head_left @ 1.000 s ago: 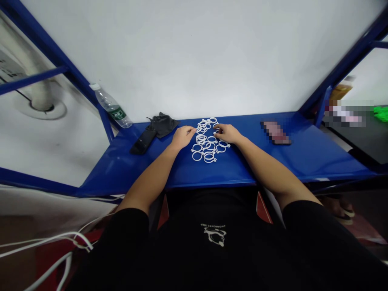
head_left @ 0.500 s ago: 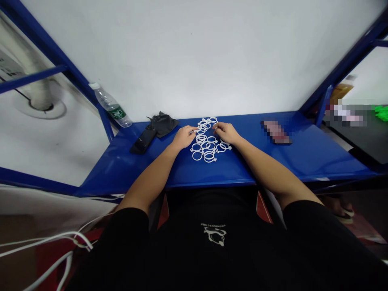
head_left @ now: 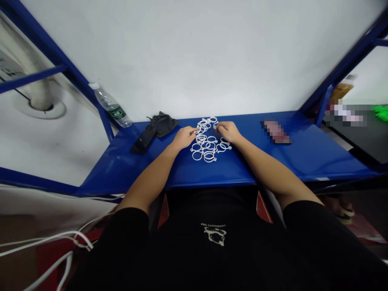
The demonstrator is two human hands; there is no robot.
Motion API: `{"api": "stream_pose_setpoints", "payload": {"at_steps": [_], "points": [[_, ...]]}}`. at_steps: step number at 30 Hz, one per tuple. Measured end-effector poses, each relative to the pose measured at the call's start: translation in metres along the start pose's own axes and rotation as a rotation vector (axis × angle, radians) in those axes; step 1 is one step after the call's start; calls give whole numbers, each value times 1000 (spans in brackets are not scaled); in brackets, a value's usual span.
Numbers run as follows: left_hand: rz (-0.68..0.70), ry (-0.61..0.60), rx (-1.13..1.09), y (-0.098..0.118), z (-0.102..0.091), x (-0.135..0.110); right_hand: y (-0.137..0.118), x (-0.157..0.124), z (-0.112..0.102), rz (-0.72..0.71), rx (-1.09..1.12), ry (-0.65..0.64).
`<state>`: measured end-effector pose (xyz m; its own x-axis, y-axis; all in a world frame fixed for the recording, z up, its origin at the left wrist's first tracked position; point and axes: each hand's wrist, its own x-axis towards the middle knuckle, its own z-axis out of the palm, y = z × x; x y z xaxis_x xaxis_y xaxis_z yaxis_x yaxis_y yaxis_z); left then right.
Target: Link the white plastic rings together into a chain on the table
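Many white curtain rings (head_left: 198, 155), each with a small knob or eyelet, lie overlapping on the blue tabletop (head_left: 212, 173) in front of me. At the left side of the pile's far part, my left hand (head_left: 183, 137) is closed in a pinch at the edge of a white ring. Opposite it, my right hand (head_left: 228, 131) is closed too, its fingertips pinching a white ring that shows only in part at the finger ends. Other rings lie between and below the two hands, and a few sit close under the right hand.
Left of the rings lie a black phone (head_left: 143, 140) and a crumpled black pouch (head_left: 163, 123). A plastic bottle (head_left: 113, 107) leans by the left blue frame post. On the right is a blurred-out phone-like object (head_left: 276, 131). A white wall (head_left: 200, 60) rises behind the tabletop.
My right hand has shifted slightly to the right, and a bit of white ring now shows at its fingertips. The left hand has barely moved.
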<state>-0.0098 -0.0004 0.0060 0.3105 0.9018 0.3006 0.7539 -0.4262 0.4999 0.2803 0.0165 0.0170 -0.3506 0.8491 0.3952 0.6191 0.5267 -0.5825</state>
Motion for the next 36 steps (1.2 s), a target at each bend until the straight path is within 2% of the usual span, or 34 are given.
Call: {"api": "stream_pose_setpoints", "payload": {"at_steps": [4, 11, 15, 20, 25, 28, 31, 33, 36], "points": [[2, 14, 15, 0, 0, 1, -3, -3, 0, -62, -22, -7], [-8, 102, -19, 1, -5, 2, -12, -10, 1, -127, 136, -92], [-1, 129, -58, 4, -7, 0, -9, -9, 0, -160, 125, -65], [-7, 132, -55, 8, -4, -2, 7, -5, -1, -46, 117, -4], [-42, 116, -102, 8, -3, -3, 24, 2, -1, 70, -73, 82], [-37, 51, -145, 10, -4, -6, 32, 4, 0, 114, -172, 18], [68, -25, -140, 13, -4, -8, 36, 5, 2, 128, -212, -55], [110, -9, -88, 14, -3, -7, 37, 6, 3, 128, -231, -71], [76, 83, -30, 9, -1, -3, 37, 7, 4, 138, -264, -84]]}}
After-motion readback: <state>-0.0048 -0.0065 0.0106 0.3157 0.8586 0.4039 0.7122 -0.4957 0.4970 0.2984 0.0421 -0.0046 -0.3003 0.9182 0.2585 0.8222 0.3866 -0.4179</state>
